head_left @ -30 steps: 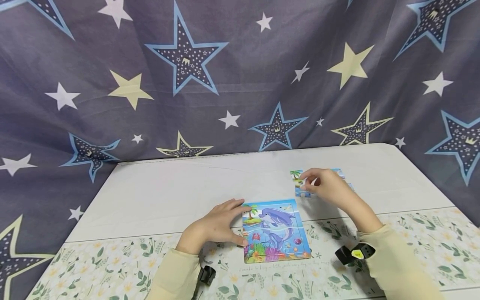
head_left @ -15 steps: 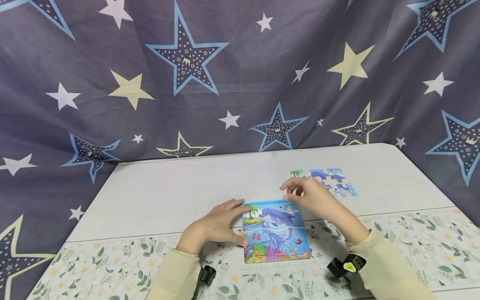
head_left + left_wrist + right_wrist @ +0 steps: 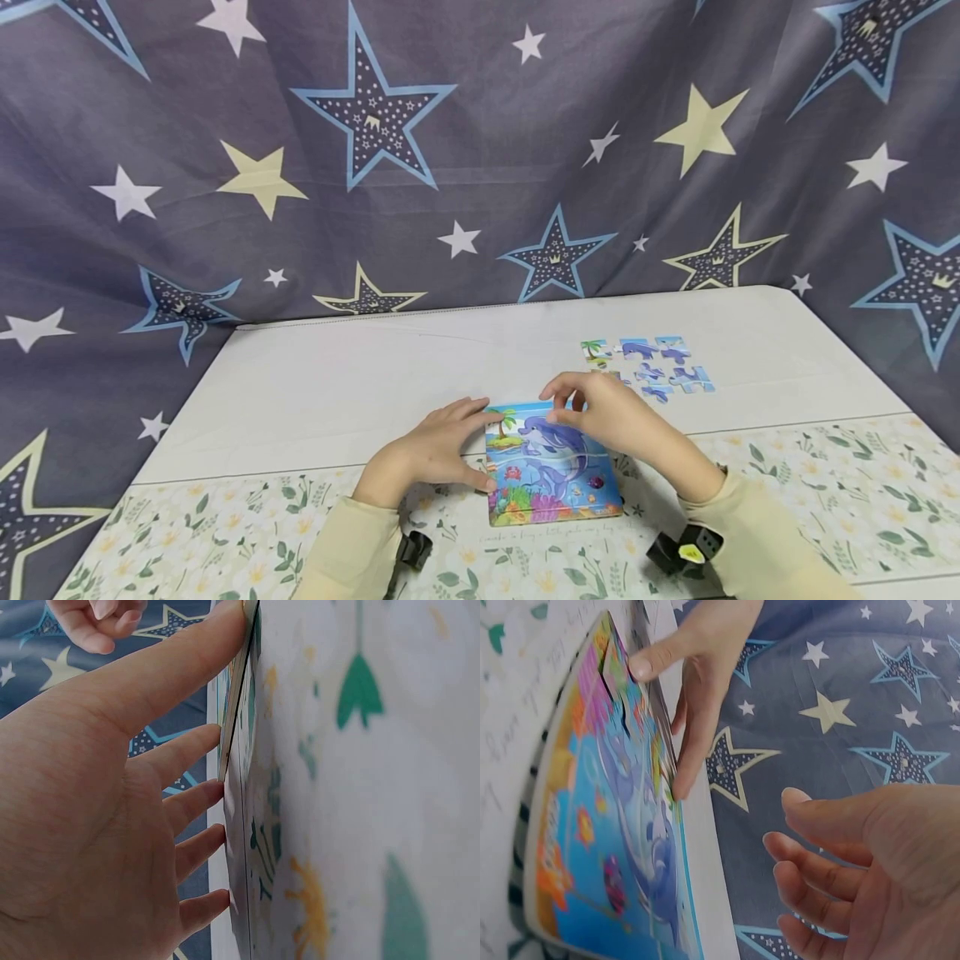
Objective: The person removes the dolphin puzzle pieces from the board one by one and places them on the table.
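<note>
A dolphin jigsaw puzzle [image 3: 551, 467] in a shallow frame lies on the table between the hands. My left hand [image 3: 431, 450] rests along its left side, fingers spread, thumb and index finger touching the frame's edge; in the left wrist view the left hand's fingers [image 3: 199, 802] are stretched out. My right hand [image 3: 607, 412] hovers over the puzzle's upper right part. The right wrist view shows the right hand [image 3: 870, 862] with loosely bent fingers, thumb apart from them, and nothing held. Part of the puzzle's top right is hidden beneath it.
Several loose jigsaw pieces [image 3: 637, 350] lie on the white part of the table behind the right hand, some partly hidden by it. A flower-print cloth [image 3: 255, 533] covers the table's front. A star-patterned curtain [image 3: 480, 167] hangs behind.
From above the loose pieces, my right hand has moved left and toward me, over the puzzle, uncovering several pieces. The left hand stays in place on the frame.
</note>
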The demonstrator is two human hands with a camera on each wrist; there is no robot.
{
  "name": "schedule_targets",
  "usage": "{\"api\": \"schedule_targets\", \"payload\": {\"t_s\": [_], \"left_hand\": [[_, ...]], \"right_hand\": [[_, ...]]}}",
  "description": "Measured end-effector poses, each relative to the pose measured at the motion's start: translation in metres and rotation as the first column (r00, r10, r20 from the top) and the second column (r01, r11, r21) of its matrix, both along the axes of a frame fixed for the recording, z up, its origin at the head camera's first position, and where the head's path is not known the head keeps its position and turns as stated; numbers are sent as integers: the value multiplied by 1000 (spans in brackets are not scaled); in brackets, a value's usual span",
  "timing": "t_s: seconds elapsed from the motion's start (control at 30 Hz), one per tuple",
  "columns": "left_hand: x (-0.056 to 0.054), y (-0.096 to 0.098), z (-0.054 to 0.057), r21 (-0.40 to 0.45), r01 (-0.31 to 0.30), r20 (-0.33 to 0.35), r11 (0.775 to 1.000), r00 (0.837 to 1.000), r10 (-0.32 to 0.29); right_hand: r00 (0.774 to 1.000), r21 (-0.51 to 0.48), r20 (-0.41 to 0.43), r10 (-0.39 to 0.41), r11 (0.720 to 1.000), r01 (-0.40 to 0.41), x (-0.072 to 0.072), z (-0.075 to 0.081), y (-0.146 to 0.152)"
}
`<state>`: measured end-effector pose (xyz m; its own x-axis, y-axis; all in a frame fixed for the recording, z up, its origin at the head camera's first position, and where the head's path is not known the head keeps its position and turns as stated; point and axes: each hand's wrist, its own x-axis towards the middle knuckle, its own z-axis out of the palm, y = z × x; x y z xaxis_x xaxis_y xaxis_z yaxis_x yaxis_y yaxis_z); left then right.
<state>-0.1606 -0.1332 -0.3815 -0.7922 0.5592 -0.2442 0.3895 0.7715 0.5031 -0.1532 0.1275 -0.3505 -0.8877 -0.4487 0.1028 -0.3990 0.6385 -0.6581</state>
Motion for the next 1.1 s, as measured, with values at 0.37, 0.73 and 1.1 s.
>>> {"api": "schedule_targets", "payload": {"t_s": [0.37,0.73,1.1], "left_hand": [[1,0,1,2,8,5,1000,1000,-8],[1,-1,1,-5,12,7,1000,1000,-12],[1,-1,1,-2,11,4,1000,1000,-11]], "right_hand": [[995,12,65,81,997,-82,10,-5,-16],[987,34,97,132,990,-136,18,-10,-29],[979,101,141,149,981,-164,23,-17,-37]]}}
